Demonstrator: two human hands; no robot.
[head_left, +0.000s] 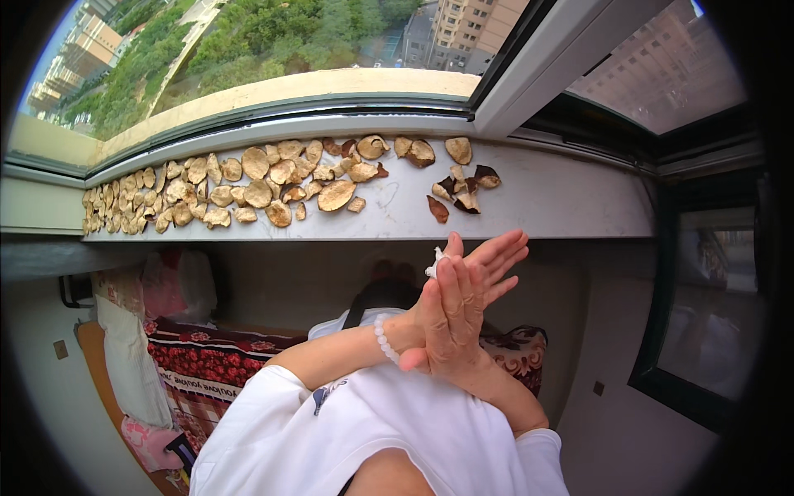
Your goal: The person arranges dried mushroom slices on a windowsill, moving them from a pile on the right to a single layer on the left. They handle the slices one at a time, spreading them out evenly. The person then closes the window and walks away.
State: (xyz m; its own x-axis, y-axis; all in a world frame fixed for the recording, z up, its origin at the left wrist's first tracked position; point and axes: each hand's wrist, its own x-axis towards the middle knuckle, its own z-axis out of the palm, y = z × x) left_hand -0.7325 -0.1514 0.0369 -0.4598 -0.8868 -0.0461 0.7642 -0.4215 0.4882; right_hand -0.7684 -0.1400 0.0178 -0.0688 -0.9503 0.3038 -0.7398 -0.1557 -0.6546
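Note:
In front of my chest, my two hands meet palm to palm, just below the front edge of the windowsill [562, 198]. My left hand [499, 260], with a pale bead bracelet [383, 339] at its wrist, is the farther one; its fingers stretch to the upper right. Crossing in front of it, my right hand [455, 318] lies flat with fingers straight. A crumpled white tissue [435, 264] pokes out beside my left thumb, caught between thumb and palms; most of it is hidden. Many tan dried slices [257, 193] cover the sill's left side. Several brown-skinned pieces [466, 188] lie nearest my hands.
A window frame [529, 74] runs behind the sill, with trees and buildings outside. At the right stands a dark green framed pane [695, 289]. Below the sill, a red patterned blanket [194, 355] and pale cloth [132, 355] lie at the left.

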